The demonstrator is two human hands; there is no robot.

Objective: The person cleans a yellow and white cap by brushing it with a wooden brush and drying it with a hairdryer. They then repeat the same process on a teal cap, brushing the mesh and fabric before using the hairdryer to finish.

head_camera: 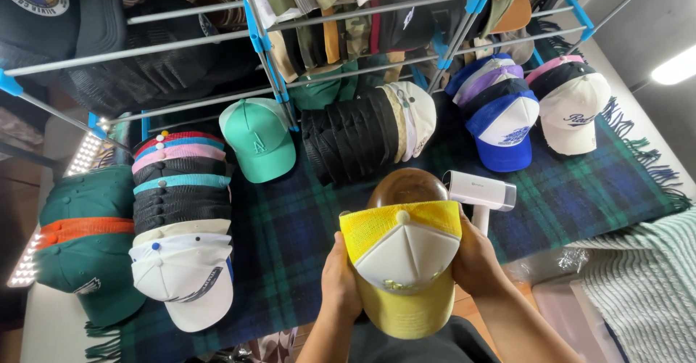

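Both the left hand [341,279] and the right hand [475,258] clasp the yellow-and-white cap [401,261] by its sides over the blanket's [290,240] near edge, and nudging the white handheld steamer [480,191] just beside it could tip that over.

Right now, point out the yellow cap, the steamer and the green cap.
yellow cap [403,260], head view, white front panel.
steamer [480,190], head view, white head.
green cap [257,139], head view, front panel of the mint one.
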